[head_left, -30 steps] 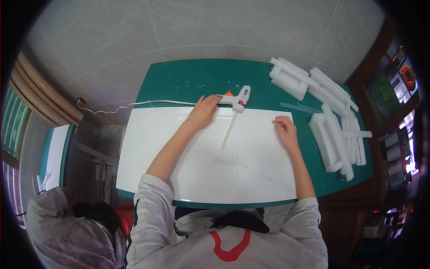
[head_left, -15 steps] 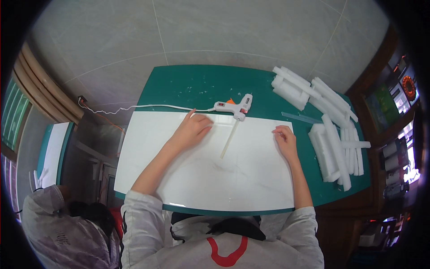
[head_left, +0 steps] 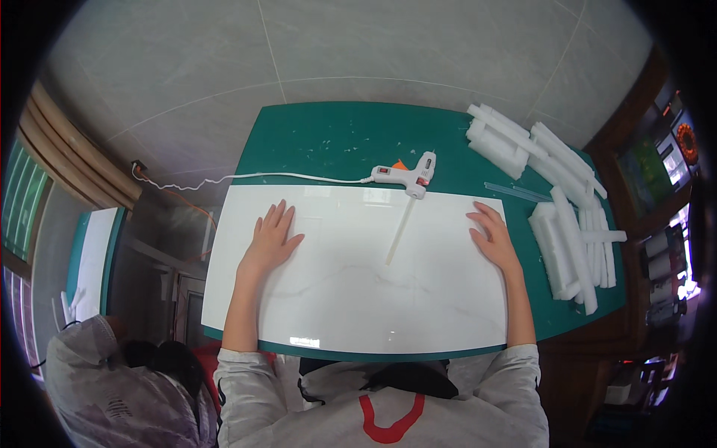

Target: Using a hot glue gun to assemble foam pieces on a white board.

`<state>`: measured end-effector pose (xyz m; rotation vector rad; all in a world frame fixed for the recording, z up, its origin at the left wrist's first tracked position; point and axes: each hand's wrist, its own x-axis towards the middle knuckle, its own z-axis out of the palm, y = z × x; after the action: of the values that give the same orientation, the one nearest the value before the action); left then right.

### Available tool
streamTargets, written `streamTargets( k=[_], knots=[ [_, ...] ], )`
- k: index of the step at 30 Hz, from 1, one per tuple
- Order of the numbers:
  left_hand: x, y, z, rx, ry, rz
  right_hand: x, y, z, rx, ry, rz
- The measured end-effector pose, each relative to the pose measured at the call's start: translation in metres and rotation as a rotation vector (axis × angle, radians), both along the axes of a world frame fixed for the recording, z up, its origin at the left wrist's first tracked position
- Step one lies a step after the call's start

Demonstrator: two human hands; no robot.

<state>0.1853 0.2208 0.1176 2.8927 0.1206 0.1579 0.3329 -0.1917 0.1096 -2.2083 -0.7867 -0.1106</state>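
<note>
My left hand (head_left: 270, 240) lies flat on the left part of a glossy white board (head_left: 351, 299), fingers stretched forward and thumb apart. Near the board's right edge rests my right hand (head_left: 493, 237), fingers loosely bent and apart, holding nothing. Between and beyond them a white hot glue gun (head_left: 409, 178) with an orange trigger lies on its side at the board's far edge. From its back end a long pale glue stick (head_left: 400, 233) sticks out over the board toward me. A white cord (head_left: 299, 177) runs left from the gun's handle.
The board lies on a green table (head_left: 314, 138). White foam strips and blocks (head_left: 553, 216) are piled at the right, with clear glue sticks (head_left: 517, 192) beside them. The cord reaches a wall socket (head_left: 137, 169). Another person (head_left: 127, 381) sits at the lower left.
My left hand has moved left, away from the cord, and its fingers have spread flat. My right hand has opened slightly. The view has shifted a little; the glue gun stays by the board's far edge.
</note>
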Motion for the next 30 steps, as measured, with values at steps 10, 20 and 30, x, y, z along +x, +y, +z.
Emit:
streamTargets(
  k=[10, 20, 30],
  knots=[
    [-0.0023, 0.0009, -0.0008, -0.010, 0.030, -0.005, 0.0015, 0.0029, -0.0060, -0.036, -0.015, -0.051],
    [-0.0023, -0.0012, -0.0011, 0.002, 0.033, 0.003, 0.0031, 0.0013, -0.0072, -0.043, -0.094, -0.045],
    [-0.0023, 0.0008, -0.0038, -0.011, 0.018, -0.008, 0.0030, 0.0012, -0.0091, -0.030, -0.110, -0.047]
  ],
)
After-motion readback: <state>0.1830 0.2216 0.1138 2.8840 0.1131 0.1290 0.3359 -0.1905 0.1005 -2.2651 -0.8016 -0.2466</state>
